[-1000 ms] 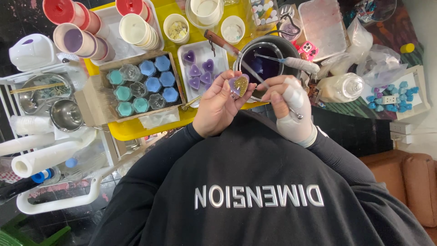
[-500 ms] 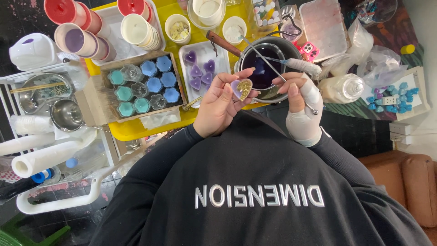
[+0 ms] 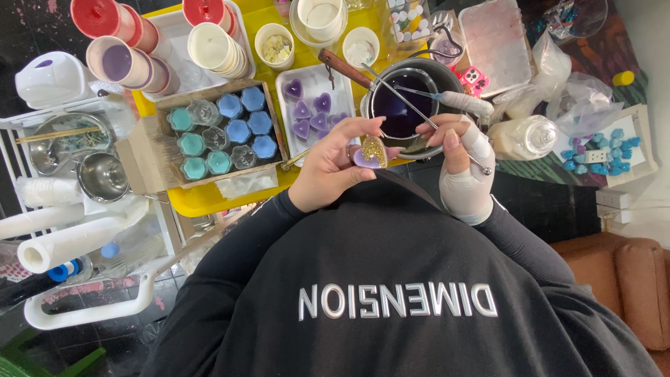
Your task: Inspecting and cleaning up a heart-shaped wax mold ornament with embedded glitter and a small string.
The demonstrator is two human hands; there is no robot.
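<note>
- The left hand [image 3: 331,167] pinches a small purple heart candle [image 3: 370,153] with gold glitter on top in its fingers.
- The candle is held just in front of the dark pot [image 3: 401,105] of purple wax.
- The right hand [image 3: 464,164], partly gloved, grips a thin metal stick [image 3: 419,115] that reaches over the pot.
- A white tray [image 3: 345,84] of purple hearts sits on the yellow surface [image 3: 202,199].

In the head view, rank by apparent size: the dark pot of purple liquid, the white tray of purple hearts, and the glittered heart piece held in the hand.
1. White tray of purple hearts and dark pot: too alike to rank.
2. Glittered heart piece, clearly smallest, though nearer the camera.
</note>
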